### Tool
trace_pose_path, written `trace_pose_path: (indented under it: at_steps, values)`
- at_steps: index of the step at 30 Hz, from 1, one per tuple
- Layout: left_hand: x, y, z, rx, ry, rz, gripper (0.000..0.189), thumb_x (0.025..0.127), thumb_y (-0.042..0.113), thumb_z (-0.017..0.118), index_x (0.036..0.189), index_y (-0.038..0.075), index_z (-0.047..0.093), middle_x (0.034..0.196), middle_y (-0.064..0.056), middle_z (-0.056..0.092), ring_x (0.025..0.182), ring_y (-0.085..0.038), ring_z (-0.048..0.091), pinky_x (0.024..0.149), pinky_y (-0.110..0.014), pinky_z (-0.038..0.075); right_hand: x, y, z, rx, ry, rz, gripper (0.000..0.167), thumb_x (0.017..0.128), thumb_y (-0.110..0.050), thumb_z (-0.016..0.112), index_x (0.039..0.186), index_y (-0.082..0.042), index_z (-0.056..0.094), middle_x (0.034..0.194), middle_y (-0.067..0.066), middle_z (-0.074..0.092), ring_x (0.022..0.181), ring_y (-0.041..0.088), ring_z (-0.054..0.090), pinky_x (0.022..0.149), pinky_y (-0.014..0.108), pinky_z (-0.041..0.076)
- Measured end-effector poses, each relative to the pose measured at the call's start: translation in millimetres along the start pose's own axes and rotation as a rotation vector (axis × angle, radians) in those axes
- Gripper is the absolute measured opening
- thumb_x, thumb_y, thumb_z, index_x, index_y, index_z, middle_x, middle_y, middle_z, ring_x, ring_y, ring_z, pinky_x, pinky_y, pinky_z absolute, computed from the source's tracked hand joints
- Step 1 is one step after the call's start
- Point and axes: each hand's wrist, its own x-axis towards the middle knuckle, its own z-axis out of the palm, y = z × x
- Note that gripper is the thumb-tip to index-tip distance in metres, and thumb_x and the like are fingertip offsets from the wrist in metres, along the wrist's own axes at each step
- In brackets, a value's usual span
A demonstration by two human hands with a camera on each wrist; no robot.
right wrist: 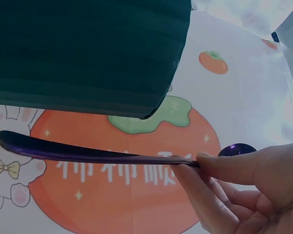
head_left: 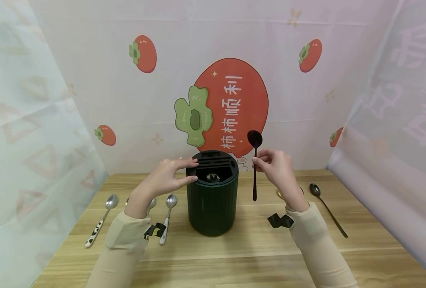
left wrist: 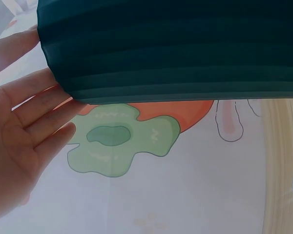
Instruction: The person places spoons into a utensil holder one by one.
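Note:
A dark green ribbed utensil holder with a black slotted top stands upright on the table. My left hand rests on its left rim, fingers extended; in the left wrist view the fingertips reach the holder's edge. To the right of the holder, my right hand pinches a dark spoon by the upper handle between thumb and fingers. The spoon is upright, bowl at the top and handle end hanging down. Its handle looks dark purple in the right wrist view. Something shiny shows inside the holder's front opening.
Left on the wooden table lie several silver spoons, including a cow-patterned one and a white-handled one; my left arm partly covers others. At right lies a dark spoon, and a gold utensil is half hidden behind my right wrist. A printed cloth hangs behind.

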Motion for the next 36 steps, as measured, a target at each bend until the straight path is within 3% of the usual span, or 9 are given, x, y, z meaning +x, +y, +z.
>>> trace_pose_path:
  at_steps: [7,22,36]
  values:
    - [-0.7,0.3,-0.3,-0.013,-0.008,-0.008,0.048,0.089,0.04,0.065,0.128,0.011,0.061,0.133,-0.001,0.058,0.13,-0.026,0.048,0.107,-0.048,0.038,1.4,-10.1,-3.0,0.057,0.02,-0.007,0.018,0.09,-0.015,0.065,0.098,0.0,0.067,0.087,0.015,0.071,0.076,0.022,0.072,0.065,0.024,0.057]
    - [-0.7,0.8,0.3,-0.014,-0.001,0.0,0.048,0.088,0.039,0.066,0.127,0.01,0.062,0.133,-0.001,0.058,0.13,-0.026,0.048,0.107,-0.047,0.038,3.1,-24.8,-11.1,0.141,0.136,-0.124,0.018,0.088,-0.016,0.068,0.095,0.001,0.067,0.086,0.016,0.072,0.074,0.02,0.071,0.063,0.019,0.056]
    - [0.1,-1.2,0.9,-0.013,0.008,0.009,0.048,0.088,0.038,0.066,0.127,0.01,0.062,0.132,-0.002,0.059,0.129,-0.026,0.049,0.107,-0.046,0.038,3.6,-36.6,-13.9,0.141,0.205,-0.208,0.021,0.087,-0.019,0.069,0.096,0.0,0.068,0.085,0.013,0.072,0.066,0.005,0.067,0.061,0.015,0.054]
